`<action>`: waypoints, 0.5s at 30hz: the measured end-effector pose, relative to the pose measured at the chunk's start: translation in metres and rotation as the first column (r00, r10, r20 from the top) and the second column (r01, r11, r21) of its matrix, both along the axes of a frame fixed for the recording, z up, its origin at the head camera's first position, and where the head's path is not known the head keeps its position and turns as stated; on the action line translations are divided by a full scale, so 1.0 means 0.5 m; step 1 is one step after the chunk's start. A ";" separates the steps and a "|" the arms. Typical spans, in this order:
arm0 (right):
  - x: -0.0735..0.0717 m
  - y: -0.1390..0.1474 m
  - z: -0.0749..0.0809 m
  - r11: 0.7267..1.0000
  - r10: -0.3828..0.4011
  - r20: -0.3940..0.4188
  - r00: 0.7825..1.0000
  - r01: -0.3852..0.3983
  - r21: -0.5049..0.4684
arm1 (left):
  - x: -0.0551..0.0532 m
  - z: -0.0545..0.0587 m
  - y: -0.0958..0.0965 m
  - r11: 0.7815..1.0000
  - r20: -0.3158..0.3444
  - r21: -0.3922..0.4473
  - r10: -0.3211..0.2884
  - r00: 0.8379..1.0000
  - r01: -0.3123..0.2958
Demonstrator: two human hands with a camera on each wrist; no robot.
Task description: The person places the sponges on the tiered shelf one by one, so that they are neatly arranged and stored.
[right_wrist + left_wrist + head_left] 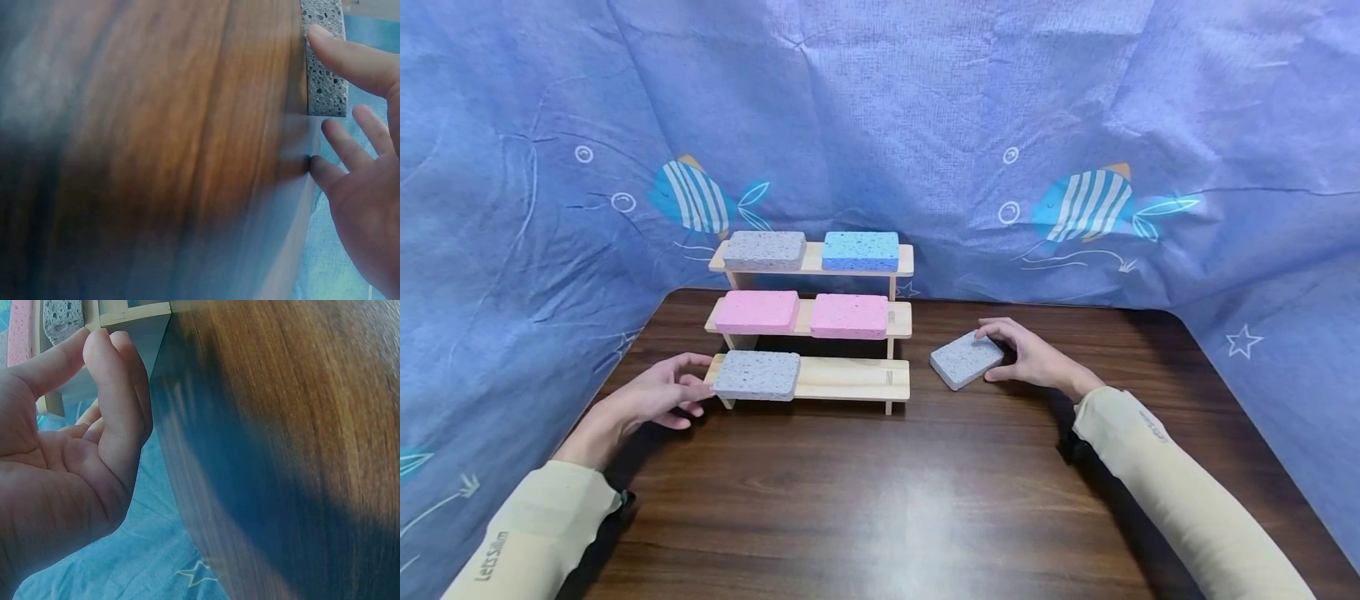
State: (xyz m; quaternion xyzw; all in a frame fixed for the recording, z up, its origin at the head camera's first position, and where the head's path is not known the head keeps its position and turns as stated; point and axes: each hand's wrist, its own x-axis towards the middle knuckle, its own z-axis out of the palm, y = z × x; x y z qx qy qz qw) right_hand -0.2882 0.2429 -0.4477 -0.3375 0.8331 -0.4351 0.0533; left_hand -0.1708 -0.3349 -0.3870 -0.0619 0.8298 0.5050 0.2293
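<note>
My left hand (658,392) is at the left end of a three-tier wooden stand (850,379), its thumb and forefinger curled at the end of the bottom shelf. Right by the thumb, a grey sponge (756,374) lies on that shelf. In the left wrist view, the fingertips come together at the pale shelf end (140,315). My right hand (1030,357) grips another grey sponge (964,360) low over the table, to the right of the stand. The right wrist view shows one fingertip on the side of this porous sponge (327,81), with other fingers spread below.
Two pink sponges, one left (756,312) and one right (850,316), sit on the middle shelf. The top shelf bears a grey sponge (765,250) and a blue sponge (861,251). A blue fish-print cloth (880,108) hangs behind the dark wooden table (820,492).
</note>
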 end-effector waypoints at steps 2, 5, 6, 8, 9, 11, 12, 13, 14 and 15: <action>-0.003 -0.001 0.000 1.000 0.000 0.020 1.000 0.000 -0.004 | -0.001 0.000 0.001 1.000 0.004 -0.004 0.002 1.000 -0.002; -0.006 -0.002 0.002 1.000 -0.006 0.035 0.999 0.005 0.013 | -0.002 0.000 0.002 1.000 0.007 -0.007 0.002 1.000 -0.002; -0.006 -0.002 0.003 1.000 -0.008 0.034 0.999 0.007 0.026 | -0.002 0.000 0.003 1.000 0.007 -0.007 0.002 1.000 -0.002; -0.006 -0.002 0.005 0.998 -0.006 0.032 0.999 0.004 0.061 | -0.002 0.001 0.004 1.000 0.007 -0.005 0.000 1.000 0.000; -0.006 -0.002 0.006 0.997 -0.003 0.026 1.000 0.001 0.082 | -0.002 0.001 0.004 1.000 0.006 -0.007 -0.001 1.000 0.001; -0.005 -0.002 0.007 0.991 0.008 0.003 1.000 -0.008 0.130 | -0.002 0.002 0.004 1.000 0.005 -0.012 -0.002 1.000 0.002; -0.004 -0.003 0.008 0.988 0.017 -0.008 1.000 -0.015 0.151 | -0.002 0.002 0.004 1.000 0.006 -0.017 -0.001 1.000 0.001; -0.004 -0.004 0.009 0.986 0.026 -0.015 1.000 -0.023 0.165 | -0.001 0.003 0.004 1.000 0.007 -0.022 -0.001 1.000 0.001; -0.004 -0.006 0.009 0.984 0.033 -0.023 0.999 -0.028 0.177 | 0.000 0.004 0.003 1.000 0.007 -0.028 0.000 1.000 0.000; -0.003 -0.009 0.010 0.982 0.038 -0.028 0.999 -0.032 0.185 | 0.001 0.004 0.002 0.999 0.009 -0.033 0.002 1.000 -0.002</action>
